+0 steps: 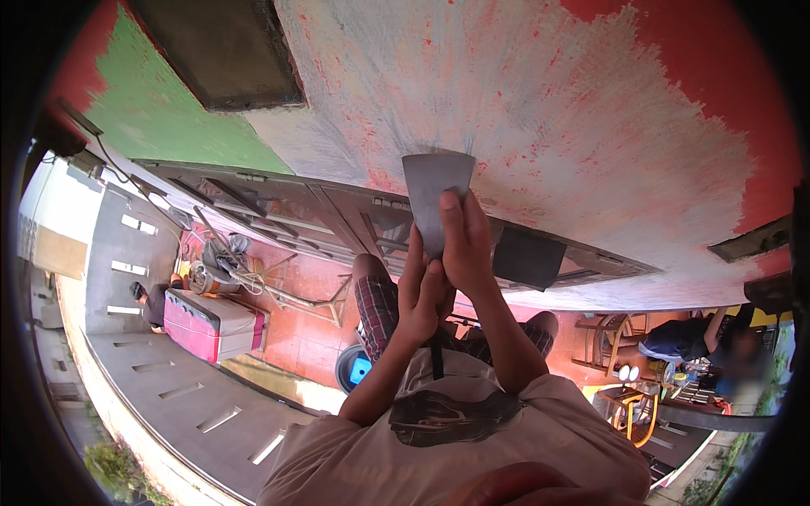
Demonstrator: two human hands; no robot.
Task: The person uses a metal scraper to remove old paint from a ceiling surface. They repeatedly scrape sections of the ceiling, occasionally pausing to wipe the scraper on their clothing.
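Both of my hands hold a scraper with a wide, flat grey blade [435, 181] that flares toward its far edge. That far edge meets the wall [506, 93], where white and grey show through patchy red and pink streaks. Closed around the handle is my left hand [419, 299], which hides most of it. Higher up, my right hand [467, 244] grips the lower right of the blade, its thumb lying along the flat face. Solid red paint [709, 51] borders the scraped-looking patch at the right, and green paint [160, 101] at the left.
Below the wall is a dark window frame [337, 219]. A dark framed panel [224, 51] is set at upper left. A pink and grey box-shaped piece [211, 327], a bucket [350, 368] and a wooden frame [316, 299] stand on the tiles. Another person [683, 337] is at right.
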